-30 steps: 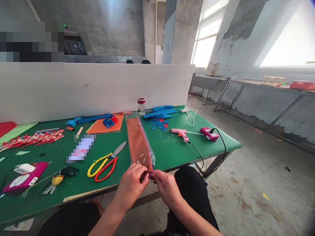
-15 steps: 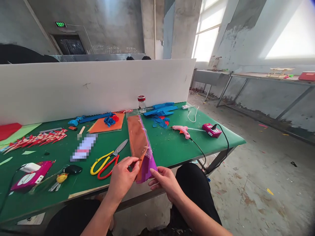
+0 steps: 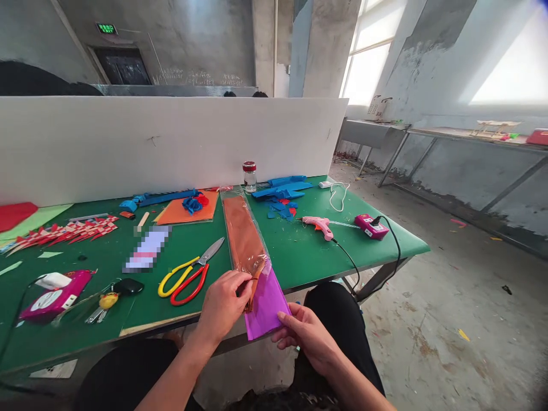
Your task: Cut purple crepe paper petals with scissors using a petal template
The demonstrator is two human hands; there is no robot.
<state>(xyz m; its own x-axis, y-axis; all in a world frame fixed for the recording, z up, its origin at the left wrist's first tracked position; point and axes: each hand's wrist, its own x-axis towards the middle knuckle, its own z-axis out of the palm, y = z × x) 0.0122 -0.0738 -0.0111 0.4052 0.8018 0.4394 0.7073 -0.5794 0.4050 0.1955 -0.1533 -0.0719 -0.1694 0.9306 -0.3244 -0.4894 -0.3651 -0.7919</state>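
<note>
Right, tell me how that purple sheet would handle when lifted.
The purple sheet is probably light: the right hand pinches only its edge. Looking thin as paper, it likely bends or creases easily.

Daylight glares through the right-hand window (image 3: 365,71) (blown nearly white); the far wall (image 3: 205,34) is dimmer, the right corners darkened.

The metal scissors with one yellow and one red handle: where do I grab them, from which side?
Probably by the yellow and red handle loops, coming from the green table's near edge. The loops face the person, while the pointed metal blades aim away, so fingers should stay clear.
</note>
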